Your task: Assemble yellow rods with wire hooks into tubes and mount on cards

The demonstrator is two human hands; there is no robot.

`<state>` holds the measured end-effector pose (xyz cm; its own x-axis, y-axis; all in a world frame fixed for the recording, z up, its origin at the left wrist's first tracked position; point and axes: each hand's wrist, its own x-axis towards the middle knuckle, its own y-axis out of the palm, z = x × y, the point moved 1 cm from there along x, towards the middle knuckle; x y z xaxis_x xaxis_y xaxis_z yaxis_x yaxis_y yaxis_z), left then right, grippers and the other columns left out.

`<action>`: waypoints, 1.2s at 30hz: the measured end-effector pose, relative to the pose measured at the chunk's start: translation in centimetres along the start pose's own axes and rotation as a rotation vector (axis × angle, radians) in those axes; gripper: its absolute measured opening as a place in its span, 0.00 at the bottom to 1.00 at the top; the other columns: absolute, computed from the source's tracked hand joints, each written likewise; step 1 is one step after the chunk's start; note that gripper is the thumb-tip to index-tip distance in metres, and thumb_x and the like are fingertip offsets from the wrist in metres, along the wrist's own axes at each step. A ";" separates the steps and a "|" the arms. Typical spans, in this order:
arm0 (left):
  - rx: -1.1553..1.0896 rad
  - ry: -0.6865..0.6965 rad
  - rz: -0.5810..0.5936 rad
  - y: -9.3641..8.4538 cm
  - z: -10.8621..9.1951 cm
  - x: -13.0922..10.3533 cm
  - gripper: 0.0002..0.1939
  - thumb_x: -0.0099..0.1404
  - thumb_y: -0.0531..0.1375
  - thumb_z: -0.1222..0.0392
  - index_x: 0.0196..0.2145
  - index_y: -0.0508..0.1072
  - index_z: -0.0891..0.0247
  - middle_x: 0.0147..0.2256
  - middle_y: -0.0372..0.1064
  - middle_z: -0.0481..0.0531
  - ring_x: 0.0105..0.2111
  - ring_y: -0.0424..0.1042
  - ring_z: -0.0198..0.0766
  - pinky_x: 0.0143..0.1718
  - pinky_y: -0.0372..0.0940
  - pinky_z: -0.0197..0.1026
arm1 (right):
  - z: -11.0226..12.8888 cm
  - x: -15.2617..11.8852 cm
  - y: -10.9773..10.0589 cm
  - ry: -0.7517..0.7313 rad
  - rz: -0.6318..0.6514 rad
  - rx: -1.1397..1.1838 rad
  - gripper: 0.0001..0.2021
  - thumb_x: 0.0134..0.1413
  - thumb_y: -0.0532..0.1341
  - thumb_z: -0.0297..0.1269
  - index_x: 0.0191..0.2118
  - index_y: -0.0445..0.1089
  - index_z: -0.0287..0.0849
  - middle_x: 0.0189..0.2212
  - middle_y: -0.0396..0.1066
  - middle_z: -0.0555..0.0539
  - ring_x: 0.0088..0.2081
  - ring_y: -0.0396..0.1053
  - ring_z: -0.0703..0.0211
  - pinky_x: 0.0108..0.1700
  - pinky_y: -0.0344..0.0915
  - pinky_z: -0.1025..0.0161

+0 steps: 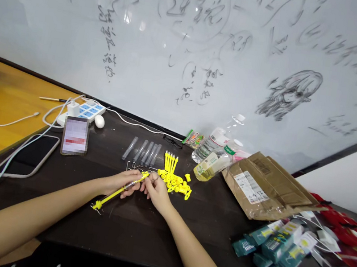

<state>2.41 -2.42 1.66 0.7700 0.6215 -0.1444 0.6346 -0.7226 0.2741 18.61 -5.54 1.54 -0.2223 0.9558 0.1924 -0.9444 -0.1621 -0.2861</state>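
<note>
My left hand (123, 182) is closed around a slim yellow rod with a clear tube (111, 198), which slants down to the left. Thin metal prongs stick out at its lower yellow end. Beside its upper tip, my right hand (157, 192) has its fingers pinched together; what they hold is too small to make out. Just beyond my hands lies a pile of small yellow plastic parts (175, 182). Several yellow rods (170, 163) lie in a row behind that pile. Several clear tubes (141, 151) are to their left, with bent metal wires (135, 166) in front.
On the left are a phone (31, 155), a second device with a blurred screen (75, 136), a power strip (89, 111) and white cables. Bottles (212, 163), a cardboard box (258, 184) and green small boxes (278, 248) occupy the right. A whiteboard (138, 46) rises behind the table.
</note>
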 end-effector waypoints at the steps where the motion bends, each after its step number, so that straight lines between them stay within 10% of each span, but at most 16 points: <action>1: -0.020 -0.019 0.003 0.1 -0.2 -0.1 0.18 0.61 0.54 0.44 0.33 0.62 0.64 0.21 0.56 0.41 0.11 0.51 0.22 0.08 0.48 0.27 | 0.1 0.0 -0.2 -0.023 -0.008 -0.047 0.14 0.57 0.52 0.46 0.25 0.54 0.44 0.21 0.65 0.52 0.19 0.60 0.67 0.18 0.57 0.71; 10: -0.016 -0.084 -0.010 0.6 -0.4 -0.1 0.06 0.57 0.52 0.60 0.33 0.58 0.61 0.22 0.55 0.40 0.11 0.48 0.22 0.07 0.48 0.26 | 0.1 -0.1 -0.5 -0.028 -0.038 -0.077 0.14 0.57 0.54 0.46 0.26 0.56 0.44 0.19 0.61 0.54 0.18 0.56 0.68 0.19 0.54 0.70; 19: 0.046 -0.031 0.034 0.6 -0.3 -0.3 0.12 0.63 0.51 0.51 0.40 0.59 0.59 0.22 0.57 0.39 0.09 0.51 0.22 0.06 0.51 0.26 | 0.1 0.3 -1.8 -0.094 -0.202 0.066 0.13 0.58 0.48 0.41 0.37 0.66 0.41 0.26 0.60 0.51 0.24 0.59 0.66 0.25 0.61 0.68; 26: 0.056 -0.005 0.071 0.7 -0.6 -0.7 0.14 0.65 0.51 0.46 0.37 0.58 0.60 0.20 0.55 0.38 0.08 0.47 0.21 0.07 0.47 0.25 | 0.1 0.6 -1.0 0.021 0.095 0.369 0.17 0.54 0.56 0.46 0.47 0.65 0.44 0.21 0.55 0.55 0.23 0.56 0.66 0.21 0.64 0.69; 36: 0.224 0.099 0.015 0.8 -0.6 -0.6 0.16 0.65 0.50 0.44 0.38 0.57 0.60 0.20 0.55 0.38 0.08 0.50 0.22 0.06 0.48 0.25 | 0.1 0.7 -1.3 -0.008 0.082 0.325 0.13 0.53 0.57 0.46 0.41 0.64 0.43 0.22 0.58 0.56 0.18 0.56 0.71 0.19 0.63 0.71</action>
<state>2.40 -3.26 2.53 0.7762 0.6288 -0.0453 0.6304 -0.7742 0.0561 19.63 -4.70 2.14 -0.3017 0.9345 0.1887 -0.9507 -0.3097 0.0136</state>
